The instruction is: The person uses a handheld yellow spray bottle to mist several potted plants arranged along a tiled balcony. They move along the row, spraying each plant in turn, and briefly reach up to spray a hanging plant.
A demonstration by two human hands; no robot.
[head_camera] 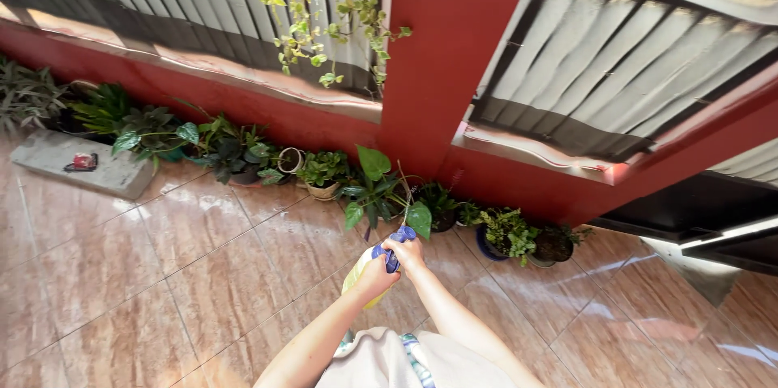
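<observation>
Here both hands, left hand [374, 276] and right hand [408, 252], grip a spray bottle [393, 246] (open tiles [203, 274] leftward) near wall-edge potted plants [377, 189].

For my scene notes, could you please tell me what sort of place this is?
Probably a home patio or porch: potted plants line the foot of a red wall on a glossy tiled floor, and a trailing plant hangs above.

Head camera, looking steeply down, facing the red wall [454, 72]
</observation>
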